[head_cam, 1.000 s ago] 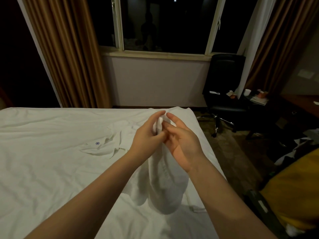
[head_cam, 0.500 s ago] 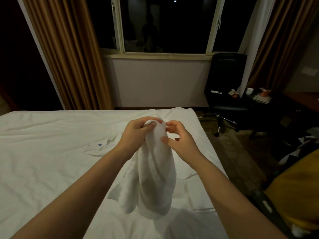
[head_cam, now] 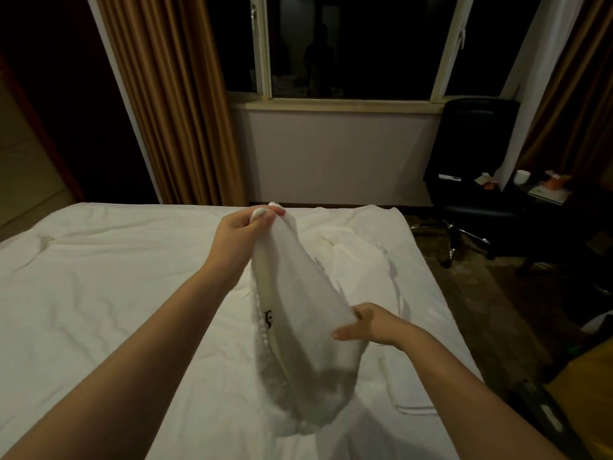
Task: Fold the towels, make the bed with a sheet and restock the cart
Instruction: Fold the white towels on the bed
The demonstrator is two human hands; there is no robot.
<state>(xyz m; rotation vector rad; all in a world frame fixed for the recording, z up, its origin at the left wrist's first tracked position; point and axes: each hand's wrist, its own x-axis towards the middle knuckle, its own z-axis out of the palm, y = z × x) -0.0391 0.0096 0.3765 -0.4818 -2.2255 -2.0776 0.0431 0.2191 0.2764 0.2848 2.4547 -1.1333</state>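
With the left hand [head_cam: 242, 227] pinching the towel [head_cam: 298, 313] by a corner at 12 o'clock, the right hand [head_cam: 373, 323], gripping its edge at 4 o'clock, probably needed to slide to the next corner.

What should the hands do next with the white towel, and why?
Probably the right hand should slide along the edge to the next corner and pull outward. The left hand pinches one corner high, the right grips lower down, and the towel hangs bunched over the bed, too crumpled to fold.
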